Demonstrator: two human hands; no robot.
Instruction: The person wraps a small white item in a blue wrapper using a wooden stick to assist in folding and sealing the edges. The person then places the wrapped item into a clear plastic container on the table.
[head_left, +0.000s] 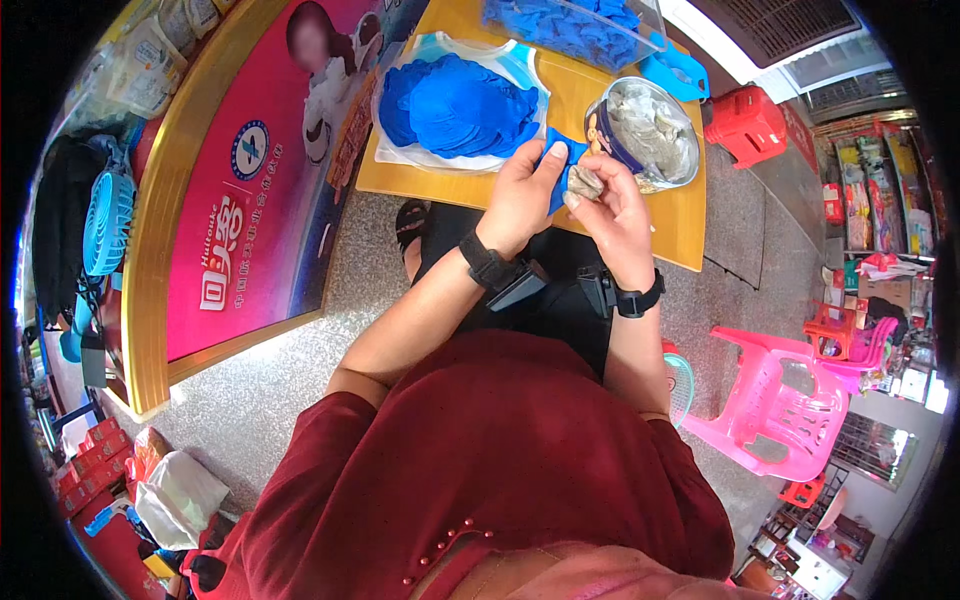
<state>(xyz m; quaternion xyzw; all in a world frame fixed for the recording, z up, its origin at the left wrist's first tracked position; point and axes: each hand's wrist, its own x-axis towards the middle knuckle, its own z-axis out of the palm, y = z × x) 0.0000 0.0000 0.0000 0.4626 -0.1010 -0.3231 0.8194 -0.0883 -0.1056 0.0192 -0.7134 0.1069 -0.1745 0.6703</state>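
My left hand (518, 198) pinches a small blue sheet-like piece (574, 150) between thumb and fingers, above the near edge of the table. Close against it, my right hand (624, 222) has its thumb and fingers round a crumpled grey-brown lump (585, 182), which touches the blue piece. A heap of similar thin blue pieces (455, 105) lies left of my hands on a white and light-blue bag-like sheet (440, 155). Just right of my hands stands a round dark-blue tin (612, 140) full of grey-brown crumpled material (652, 130).
A clear plastic box (655, 45) of blue pieces stands at the table's (683, 225) far side, near a blue plastic container (675, 75). A pink-panelled counter (240, 210) rises at left. On the right are a red stool (745, 125) and a pink plastic chair (775, 405).
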